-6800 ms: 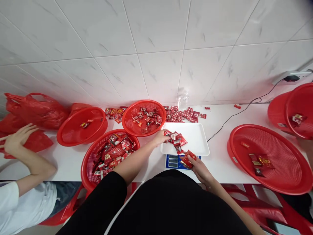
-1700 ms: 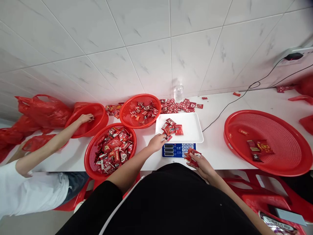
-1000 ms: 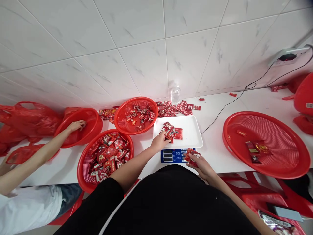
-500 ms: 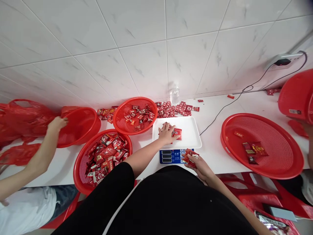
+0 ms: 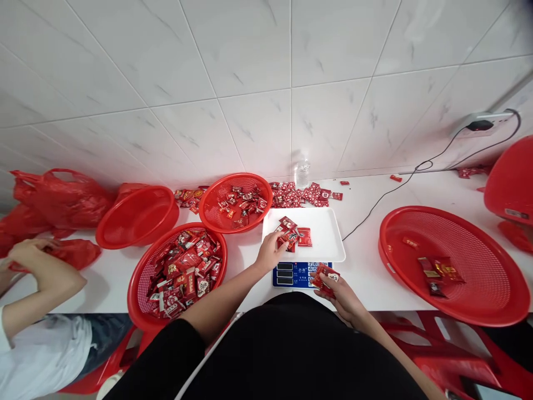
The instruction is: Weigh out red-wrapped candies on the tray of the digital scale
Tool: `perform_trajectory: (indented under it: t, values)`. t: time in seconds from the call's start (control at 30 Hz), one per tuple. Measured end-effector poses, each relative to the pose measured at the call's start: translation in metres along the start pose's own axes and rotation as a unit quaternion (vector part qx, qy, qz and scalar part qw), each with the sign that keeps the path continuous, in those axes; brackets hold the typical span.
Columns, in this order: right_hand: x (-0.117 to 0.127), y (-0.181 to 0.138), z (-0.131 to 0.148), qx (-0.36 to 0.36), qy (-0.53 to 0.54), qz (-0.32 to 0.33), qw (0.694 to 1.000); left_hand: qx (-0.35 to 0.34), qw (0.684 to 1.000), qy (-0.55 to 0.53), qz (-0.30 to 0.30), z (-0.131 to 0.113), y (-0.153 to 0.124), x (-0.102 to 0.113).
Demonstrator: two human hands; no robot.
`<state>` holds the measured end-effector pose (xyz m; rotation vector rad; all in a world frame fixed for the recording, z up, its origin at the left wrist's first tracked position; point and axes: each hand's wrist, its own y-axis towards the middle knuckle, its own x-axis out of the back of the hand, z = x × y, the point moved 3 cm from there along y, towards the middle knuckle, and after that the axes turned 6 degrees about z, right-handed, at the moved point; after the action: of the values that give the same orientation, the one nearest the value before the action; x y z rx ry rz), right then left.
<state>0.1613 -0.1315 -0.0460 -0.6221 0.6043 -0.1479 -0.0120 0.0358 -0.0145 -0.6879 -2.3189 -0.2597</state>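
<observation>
A white scale tray (image 5: 320, 244) sits on a blue-faced scale (image 5: 291, 274) at the table's front edge. A few red candy packets (image 5: 296, 233) lie on the tray's left half. My left hand (image 5: 270, 254) rests at the tray's left edge, fingers pinched on a red packet (image 5: 284, 240) there. My right hand (image 5: 339, 291) hovers by the scale's keypad, closed on a small bunch of red packets (image 5: 325, 276). A red basket full of packets (image 5: 179, 272) stands just left of my left arm.
Another red basket (image 5: 235, 202) with some packets and an empty one (image 5: 137, 215) stand behind. A large red basket (image 5: 453, 264) with few packets is on the right. Loose packets (image 5: 303, 193), a bottle (image 5: 302, 172) and a cable (image 5: 387, 194) lie near the wall. A co-worker's hand (image 5: 29, 255) handles red bags at left.
My left hand drew back from flat over the packets to the tray's left edge, pinching one. The co-worker's hand left the empty basket for the red bags. My right hand stayed.
</observation>
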Motion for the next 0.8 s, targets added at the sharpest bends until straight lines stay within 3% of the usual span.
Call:
perform_trajectory:
  t: [0.07, 0.17, 0.33, 0.43, 0.47, 0.53, 0.63, 0.7, 0.73, 0.8]
  values:
    - [-0.003, -0.001, 0.001, -0.001, 0.002, 0.012, 1.000, 0.009, 0.999, -0.049, 0.018, -0.005, -0.022, 0.000]
    - [-0.016, -0.001, 0.002, 0.008, -0.010, 0.051, 0.999, 0.028, 0.981, -0.155, 0.115, -0.016, -0.047, -0.013]
    - [-0.052, -0.004, 0.000, 0.027, -0.060, 0.143, 0.988, 0.110, 0.883, -0.359, 0.283, -0.035, -0.065, -0.043]
    - [-0.063, -0.006, -0.003, 0.009, -0.087, 0.168, 0.982, 0.139, 0.841, -0.394, 0.345, -0.041, -0.072, -0.052]
    - [-0.062, -0.007, -0.003, 0.007, -0.091, 0.164, 0.982, 0.134, 0.846, -0.384, 0.346, -0.041, -0.073, -0.052]
    - [-0.057, -0.008, -0.001, 0.012, -0.089, 0.143, 0.986, 0.102, 0.887, -0.340, 0.295, -0.037, -0.069, -0.046]
    - [-0.042, -0.010, 0.004, 0.017, -0.070, 0.105, 0.992, 0.037, 0.974, -0.195, 0.108, -0.025, -0.048, -0.026]
    - [-0.032, -0.013, 0.005, 0.009, -0.060, 0.084, 0.995, -0.005, 0.998, -0.053, 0.023, -0.018, -0.028, -0.016]
    - [-0.028, -0.014, 0.004, 0.006, -0.057, 0.074, 0.996, -0.022, 0.999, 0.016, 0.017, -0.015, -0.016, -0.014]
    - [-0.022, -0.018, 0.000, 0.001, -0.053, 0.061, 0.997, -0.034, 0.989, 0.130, 0.063, -0.009, 0.009, -0.017]
